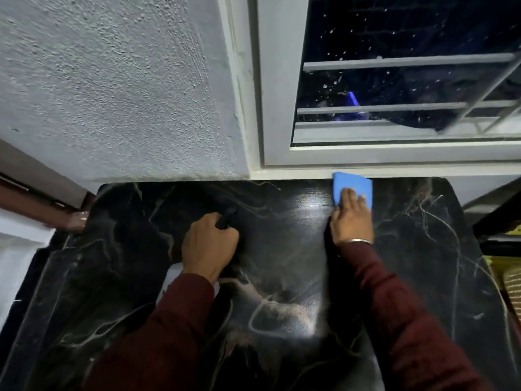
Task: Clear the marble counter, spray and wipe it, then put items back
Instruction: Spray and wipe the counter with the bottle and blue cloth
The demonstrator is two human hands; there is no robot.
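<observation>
While a person in maroon sleeves leans over a black marble counter (282, 277) veined in white, the right hand (351, 221) presses a blue cloth (352, 184) flat against the stone at the counter's far edge, just below a white window frame (265, 108). Its fingers lie spread and extended over the near part of the cloth, palm down, and a thin metal bangle (355, 241) circles the wrist. A glossy streak on the marble sits just beside the cloth, toward the middle of the counter. The left hand (210, 244) hovers or rests near the centre of the counter, fingers curled tight around a spray bottle (225, 218), whose dark head shows past the knuckles and whose pale body peeks out under the wrist. A rough grey wall (112, 94) rises behind the counter at left, and the window's dark pane, barred with white slats, is flecked with pale spots.
</observation>
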